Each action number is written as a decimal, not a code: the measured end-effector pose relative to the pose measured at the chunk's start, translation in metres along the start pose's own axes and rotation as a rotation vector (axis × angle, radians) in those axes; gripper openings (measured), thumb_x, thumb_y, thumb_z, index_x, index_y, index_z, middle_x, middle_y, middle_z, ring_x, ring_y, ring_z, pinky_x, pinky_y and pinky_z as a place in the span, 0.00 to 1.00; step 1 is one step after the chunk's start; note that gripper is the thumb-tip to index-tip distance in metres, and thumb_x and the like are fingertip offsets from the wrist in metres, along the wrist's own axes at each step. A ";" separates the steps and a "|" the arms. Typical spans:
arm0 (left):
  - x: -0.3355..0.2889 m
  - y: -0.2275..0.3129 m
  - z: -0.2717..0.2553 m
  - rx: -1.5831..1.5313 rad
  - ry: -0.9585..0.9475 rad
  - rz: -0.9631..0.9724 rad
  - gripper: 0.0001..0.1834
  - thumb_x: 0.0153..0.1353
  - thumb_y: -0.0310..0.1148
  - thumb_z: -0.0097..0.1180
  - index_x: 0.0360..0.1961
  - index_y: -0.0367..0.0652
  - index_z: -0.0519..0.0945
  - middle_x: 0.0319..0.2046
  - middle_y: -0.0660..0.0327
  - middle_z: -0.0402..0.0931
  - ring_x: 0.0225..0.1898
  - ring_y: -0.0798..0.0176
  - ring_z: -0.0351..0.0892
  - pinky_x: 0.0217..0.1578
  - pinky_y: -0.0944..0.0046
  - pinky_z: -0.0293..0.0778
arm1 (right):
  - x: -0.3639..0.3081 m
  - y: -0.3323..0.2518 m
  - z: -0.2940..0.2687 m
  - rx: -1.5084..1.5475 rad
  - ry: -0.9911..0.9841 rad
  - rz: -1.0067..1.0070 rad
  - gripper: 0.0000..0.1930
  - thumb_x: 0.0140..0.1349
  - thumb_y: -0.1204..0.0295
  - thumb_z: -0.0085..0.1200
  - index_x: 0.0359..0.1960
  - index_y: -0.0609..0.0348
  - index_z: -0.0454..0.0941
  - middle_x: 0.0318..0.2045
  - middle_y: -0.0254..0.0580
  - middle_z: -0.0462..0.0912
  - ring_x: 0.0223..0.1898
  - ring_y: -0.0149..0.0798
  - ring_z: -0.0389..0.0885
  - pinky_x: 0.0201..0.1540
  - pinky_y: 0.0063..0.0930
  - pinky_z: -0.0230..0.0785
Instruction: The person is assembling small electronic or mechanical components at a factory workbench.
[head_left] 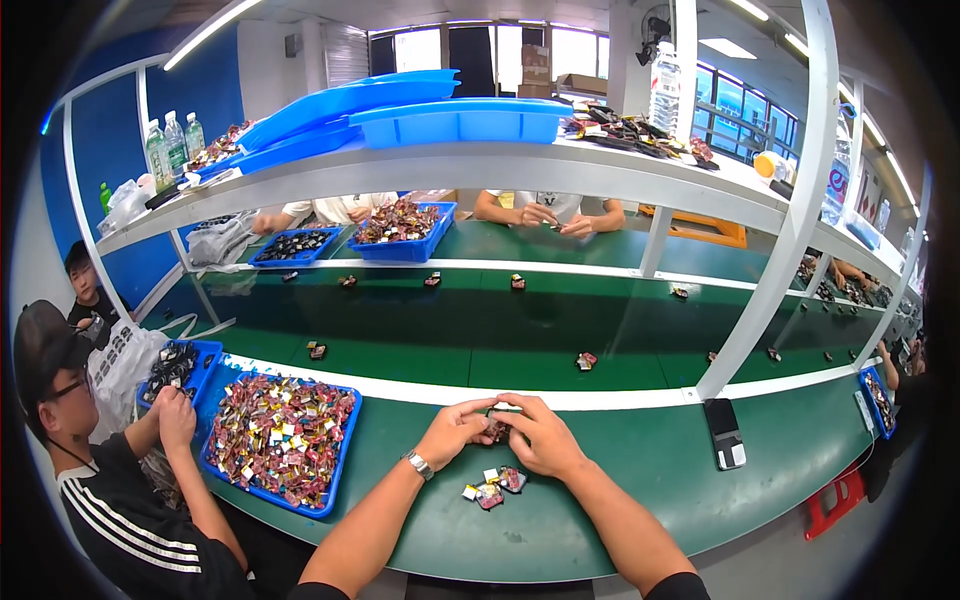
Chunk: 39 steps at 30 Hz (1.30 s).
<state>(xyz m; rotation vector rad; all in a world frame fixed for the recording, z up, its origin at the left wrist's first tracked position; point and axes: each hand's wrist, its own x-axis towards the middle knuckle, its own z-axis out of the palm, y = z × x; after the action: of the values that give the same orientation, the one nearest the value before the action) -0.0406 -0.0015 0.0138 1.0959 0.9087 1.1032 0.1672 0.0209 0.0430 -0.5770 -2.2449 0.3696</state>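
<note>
Over the green worktop (420, 545), my left hand (450, 437) and my right hand (543, 437) meet with bent fingers around a small dark-and-reddish electronic part (496, 430). The fingers cover much of it, so its exact kind is unclear. Just below my hands lies a little pile of similar small parts (490, 494), reddish and black with white and yellow patches. To the left of my left forearm stands a blue tray (349, 440) heaped with many more such parts. A watch sits on my left wrist.
Beyond a white rail (600, 400) runs a dark green conveyor belt (430, 330) with scattered parts. White posts (775, 270) carry a shelf with blue trays (460, 122) and bottles. A phone (725, 433) lies at right. A co-worker (130, 510) sits close at left; others work across the belt.
</note>
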 end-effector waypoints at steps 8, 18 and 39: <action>-0.003 0.005 0.003 -0.017 -0.050 -0.055 0.19 0.66 0.20 0.48 0.59 0.37 0.71 0.48 0.52 0.79 0.47 0.62 0.82 0.49 0.64 0.81 | -0.001 0.003 0.001 -0.023 -0.047 0.048 0.09 0.54 0.74 0.63 0.35 0.57 0.76 0.57 0.45 0.73 0.57 0.50 0.72 0.57 0.40 0.68; -0.001 0.005 0.002 -0.036 -0.105 -0.056 0.22 0.65 0.18 0.50 0.61 0.35 0.69 0.49 0.52 0.79 0.49 0.61 0.81 0.51 0.62 0.80 | -0.004 0.004 0.010 -0.018 0.007 0.115 0.04 0.56 0.74 0.60 0.33 0.56 0.82 0.54 0.41 0.76 0.56 0.48 0.73 0.56 0.38 0.70; -0.001 0.000 0.001 0.020 -0.106 -0.053 0.18 0.67 0.21 0.48 0.58 0.35 0.71 0.49 0.53 0.79 0.48 0.62 0.81 0.50 0.64 0.81 | -0.010 0.005 0.018 0.142 0.018 0.264 0.06 0.57 0.72 0.60 0.35 0.56 0.84 0.52 0.41 0.78 0.57 0.47 0.72 0.59 0.39 0.67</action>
<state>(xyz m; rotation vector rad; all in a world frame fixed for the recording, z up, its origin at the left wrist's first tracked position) -0.0397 -0.0032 0.0146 1.1296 0.8615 0.9858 0.1608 0.0183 0.0225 -0.7991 -2.1079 0.6488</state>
